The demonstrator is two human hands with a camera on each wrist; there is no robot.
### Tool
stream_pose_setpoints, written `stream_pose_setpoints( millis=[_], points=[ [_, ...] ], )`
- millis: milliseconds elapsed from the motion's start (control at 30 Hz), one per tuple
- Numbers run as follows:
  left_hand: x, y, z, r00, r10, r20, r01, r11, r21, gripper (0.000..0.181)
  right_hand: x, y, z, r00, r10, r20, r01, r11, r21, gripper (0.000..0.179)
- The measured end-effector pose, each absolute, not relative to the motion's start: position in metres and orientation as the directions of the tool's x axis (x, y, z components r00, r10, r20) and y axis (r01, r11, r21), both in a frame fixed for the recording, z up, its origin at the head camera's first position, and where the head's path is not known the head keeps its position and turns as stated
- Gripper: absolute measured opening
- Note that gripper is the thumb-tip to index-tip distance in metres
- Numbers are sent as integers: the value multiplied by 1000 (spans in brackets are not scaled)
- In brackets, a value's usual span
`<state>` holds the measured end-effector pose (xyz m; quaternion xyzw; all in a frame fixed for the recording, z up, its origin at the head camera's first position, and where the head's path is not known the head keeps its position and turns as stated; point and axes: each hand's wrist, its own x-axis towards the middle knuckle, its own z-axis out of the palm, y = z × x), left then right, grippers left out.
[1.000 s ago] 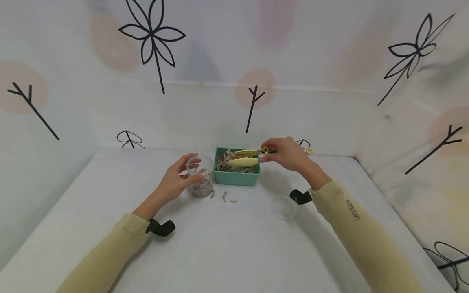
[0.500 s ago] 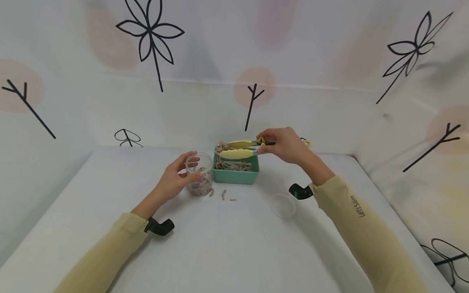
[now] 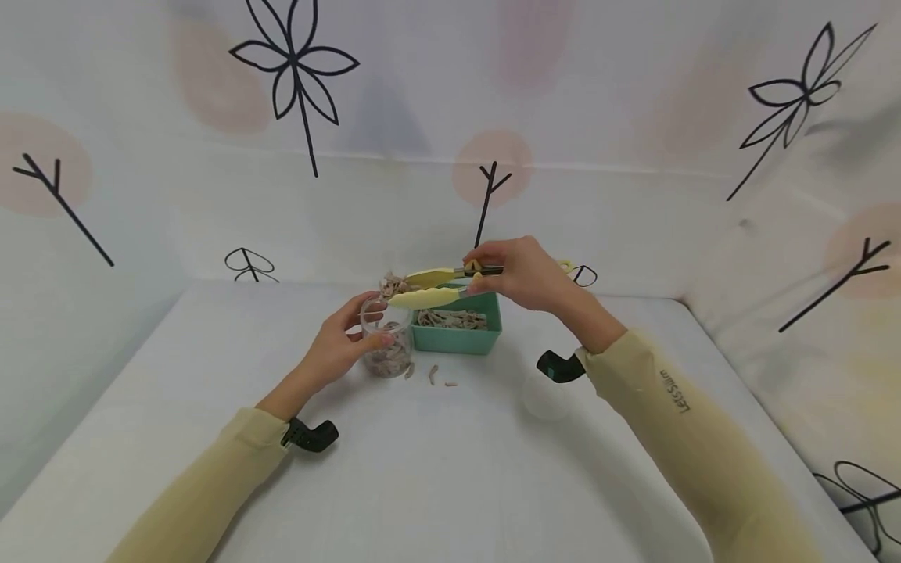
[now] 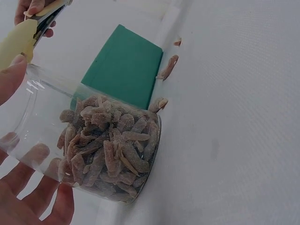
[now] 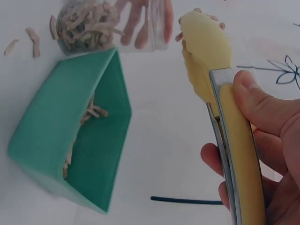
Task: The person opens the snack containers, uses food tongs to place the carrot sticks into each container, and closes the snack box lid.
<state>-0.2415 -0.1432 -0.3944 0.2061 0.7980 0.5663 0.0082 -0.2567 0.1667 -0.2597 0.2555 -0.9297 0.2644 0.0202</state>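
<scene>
My left hand (image 3: 338, 344) wraps round a clear round jar (image 3: 389, 352), which stands upright on the table, partly filled with brownish-grey dried strips (image 4: 112, 145). My right hand (image 3: 524, 275) grips yellow-tipped tongs (image 5: 234, 126) with metal and yellow handles. A clump of strips (image 3: 396, 285) is pinched between the tongs' tips, over the mouth of the jar. Beside the jar on its right sits a green rectangular box (image 3: 456, 341), holding more of the strips along its bottom. The tongs' tips hide part of the jar's rim in the head view.
Several loose strips (image 3: 432, 374) lie on the white table (image 3: 436, 469) in front of the jar and box. A clear round lid (image 3: 545, 397) lies farther right, near the right wrist camera (image 3: 559, 366). A patterned cloth wall (image 3: 394, 203) rises behind the table.
The tongs have risen out of the green box with a clump of strips and moved left over the jar. My left hand and the jar have stayed in place.
</scene>
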Motion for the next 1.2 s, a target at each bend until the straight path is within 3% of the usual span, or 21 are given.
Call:
stream_pose_setpoints(
  millis=[567, 867, 1200],
  points=[
    [-240, -144, -396, -928, 324, 182, 286, 307, 908, 81, -254, 151, -262, -850, -511, 129, -519, 768, -375, 50],
    [-217, -136, -362, -928, 334, 165, 274, 311, 910, 73, -255, 152, -260, -852, -511, 116, -515, 774, -368, 51],
    [-219, -135, -363, -927, 328, 180, 281, 292, 914, 72, -258, 150, -254, -844, -527, 97, -525, 774, -355, 54]
  ],
)
